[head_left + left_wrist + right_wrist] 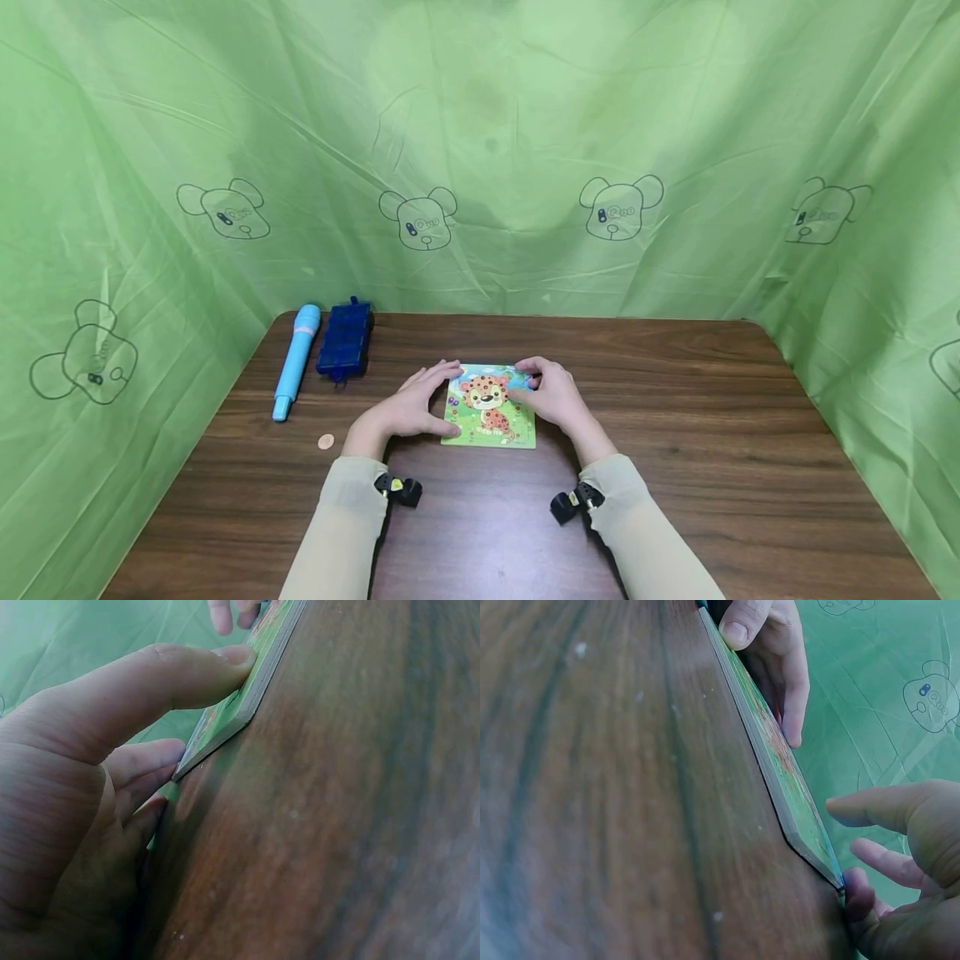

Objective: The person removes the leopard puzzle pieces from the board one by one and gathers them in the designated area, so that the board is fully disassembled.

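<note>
A square picture board [491, 425] with a cartoon leopard on a green and blue ground lies on the wooden table. My left hand [408, 412] holds its left side, the thumb [232, 664] on top at the near corner and the other fingers along the left edge toward the far corner. On the opposite side, my right hand [553, 396] has its fingers at the right edge, with one fingertip [859, 896] right at the corner. The right thumb [862, 806] is held over the board's surface. In both wrist views the board shows a thick grey edge.
Left of the hands lies a light blue microphone-shaped object [296, 362], beside a dark blue plastic case [347, 337]. A small round tan disc [326, 442] rests near my left wrist. Green printed curtains [517, 275] surround the brown table [712, 467] at the back and sides.
</note>
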{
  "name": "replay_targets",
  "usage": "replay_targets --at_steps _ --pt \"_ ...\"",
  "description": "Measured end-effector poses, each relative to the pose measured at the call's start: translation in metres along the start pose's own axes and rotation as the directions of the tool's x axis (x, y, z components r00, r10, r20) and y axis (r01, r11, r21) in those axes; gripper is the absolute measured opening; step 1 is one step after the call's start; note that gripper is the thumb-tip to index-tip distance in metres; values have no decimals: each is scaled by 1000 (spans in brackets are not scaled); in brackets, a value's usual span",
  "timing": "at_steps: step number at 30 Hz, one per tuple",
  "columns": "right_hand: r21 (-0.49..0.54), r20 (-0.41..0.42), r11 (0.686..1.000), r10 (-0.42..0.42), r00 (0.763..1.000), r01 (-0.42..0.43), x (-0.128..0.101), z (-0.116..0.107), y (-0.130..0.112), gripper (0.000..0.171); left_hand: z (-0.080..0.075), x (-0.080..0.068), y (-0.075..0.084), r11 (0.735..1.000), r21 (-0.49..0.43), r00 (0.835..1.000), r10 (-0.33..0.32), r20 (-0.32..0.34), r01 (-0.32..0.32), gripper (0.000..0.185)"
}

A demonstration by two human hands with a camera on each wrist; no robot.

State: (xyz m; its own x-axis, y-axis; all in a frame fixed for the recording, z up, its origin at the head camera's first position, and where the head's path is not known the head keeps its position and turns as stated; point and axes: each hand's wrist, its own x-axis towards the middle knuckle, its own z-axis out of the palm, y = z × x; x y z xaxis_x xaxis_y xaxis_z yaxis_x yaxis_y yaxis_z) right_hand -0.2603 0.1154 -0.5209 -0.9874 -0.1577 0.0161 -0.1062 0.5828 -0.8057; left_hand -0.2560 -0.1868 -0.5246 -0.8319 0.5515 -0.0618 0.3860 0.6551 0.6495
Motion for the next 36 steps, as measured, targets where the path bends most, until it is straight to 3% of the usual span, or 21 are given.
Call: replay_targets --at_steps 10,20,29,36 --pt "90 12 994 54 998 -55 2 0 4 52 0 1 -2 1000 4 1000 -10 3 10 109" --pt "166 9 984 56 998 -56 3 -4 2 54 -1 1 0 1000 -11 1000 4 8 -4 109" --pt "109 22 991 70 997 -72 4 -2 2 62 -1 0 -2 1000 -7 1000 1 11 -1 108" --pt "82 49 990 107 993 -110 5 -3 0 53 -1 2 -3 1000 3 1000 4 16 -5 108"
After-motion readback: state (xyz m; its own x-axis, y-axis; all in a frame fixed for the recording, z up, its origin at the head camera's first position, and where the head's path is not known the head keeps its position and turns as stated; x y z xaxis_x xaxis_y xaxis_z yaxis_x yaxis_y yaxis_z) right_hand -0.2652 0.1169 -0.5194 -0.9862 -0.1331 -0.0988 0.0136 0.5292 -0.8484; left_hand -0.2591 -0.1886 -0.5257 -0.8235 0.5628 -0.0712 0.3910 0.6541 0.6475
